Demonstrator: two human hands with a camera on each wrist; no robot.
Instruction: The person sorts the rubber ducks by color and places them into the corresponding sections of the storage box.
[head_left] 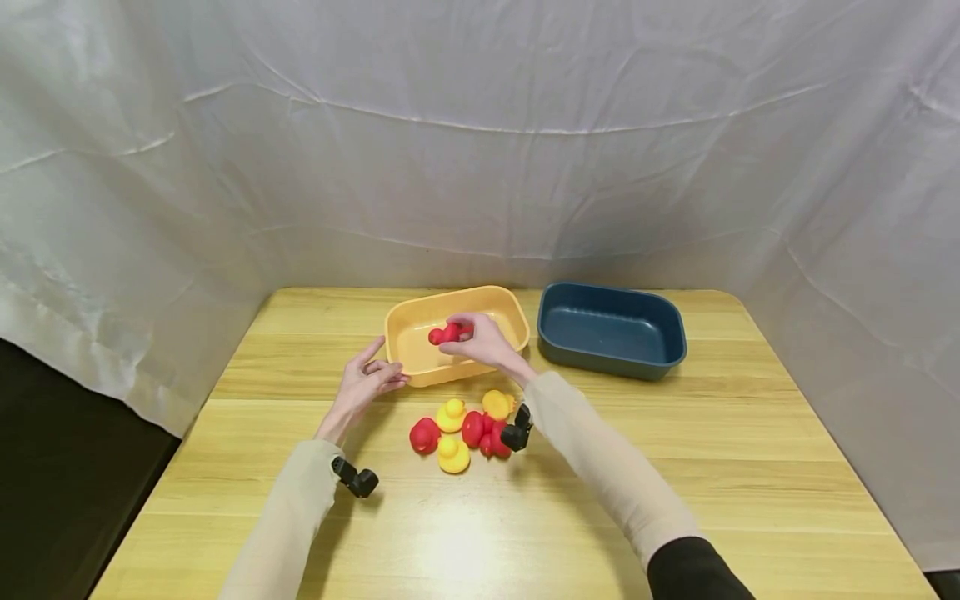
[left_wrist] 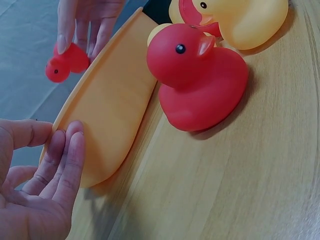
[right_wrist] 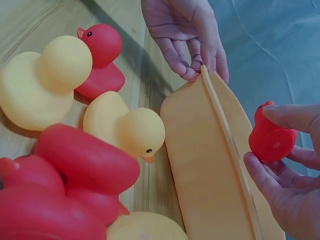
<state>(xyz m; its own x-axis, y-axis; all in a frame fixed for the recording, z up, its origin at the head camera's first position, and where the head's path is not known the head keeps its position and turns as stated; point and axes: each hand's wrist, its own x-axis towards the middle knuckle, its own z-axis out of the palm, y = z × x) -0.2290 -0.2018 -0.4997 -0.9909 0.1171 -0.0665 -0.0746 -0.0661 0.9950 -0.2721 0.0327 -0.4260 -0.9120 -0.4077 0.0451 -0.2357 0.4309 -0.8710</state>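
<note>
My left hand (head_left: 360, 385) pinches the rim of the yellow-orange plastic bin (head_left: 417, 350) at its near left corner, thumb on one side of the wall and fingers on the other. Over the inside of that bin, my right hand (head_left: 486, 340) holds a small red rubber duck (right_wrist: 272, 134) between thumb and fingers. In front of the bin, a loose group of ducks lies on the table. It includes a red rubber duck (head_left: 424, 436), a yellow rubber duck (head_left: 453, 456) and several more in both colours, some of them tipped over.
A dark blue bin (head_left: 611, 329) stands to the right of the yellow-orange one, with a narrow gap between them. Both are near the back edge of the wooden table (head_left: 750, 467). A grey-white curtain (head_left: 480, 183) hangs behind and at the sides.
</note>
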